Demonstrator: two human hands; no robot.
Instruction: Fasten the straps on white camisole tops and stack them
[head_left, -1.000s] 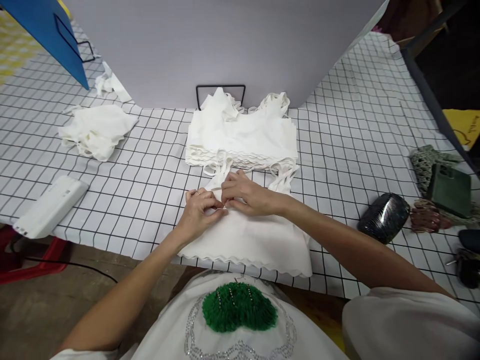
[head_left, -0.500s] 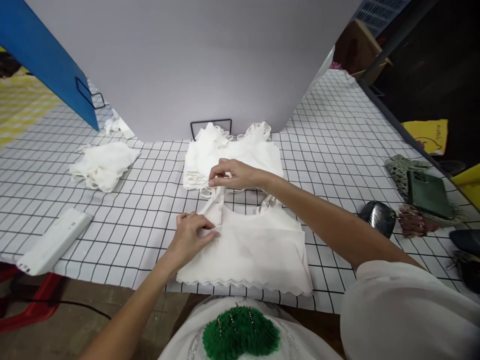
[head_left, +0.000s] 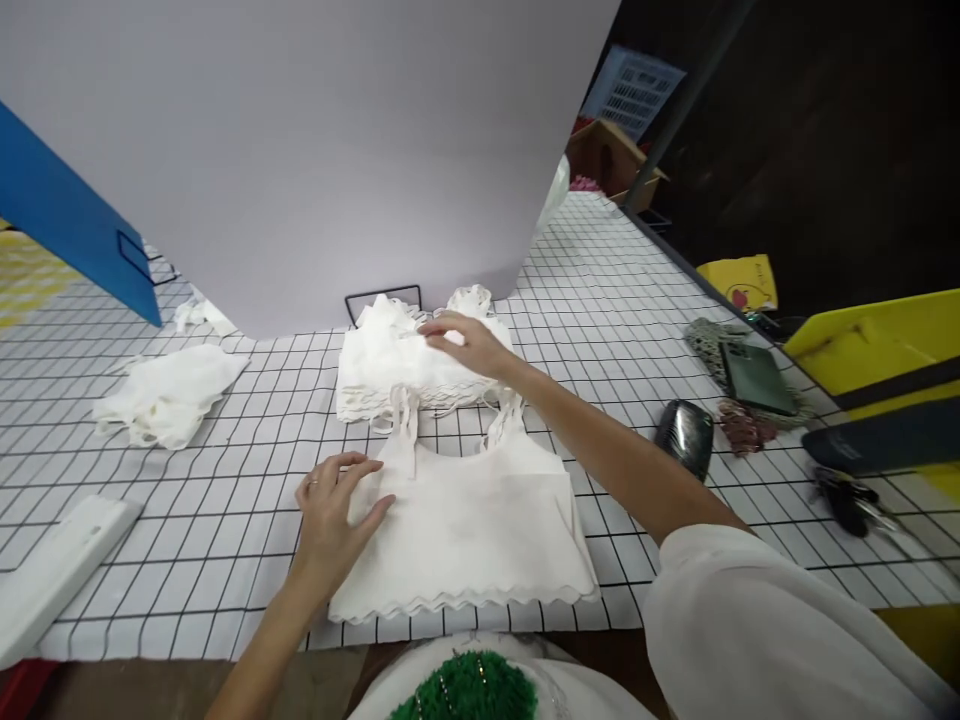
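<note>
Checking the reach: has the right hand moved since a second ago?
Yes. The right hand left the near white top, where it met the left hand, and went away from the person onto the stack of tops.

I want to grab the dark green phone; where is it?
The dark green phone lies far right on the checked table, atop a knitted pouch.

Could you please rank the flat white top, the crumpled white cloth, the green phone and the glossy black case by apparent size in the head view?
1. flat white top
2. crumpled white cloth
3. green phone and glossy black case: they look alike, so unranked.
</note>
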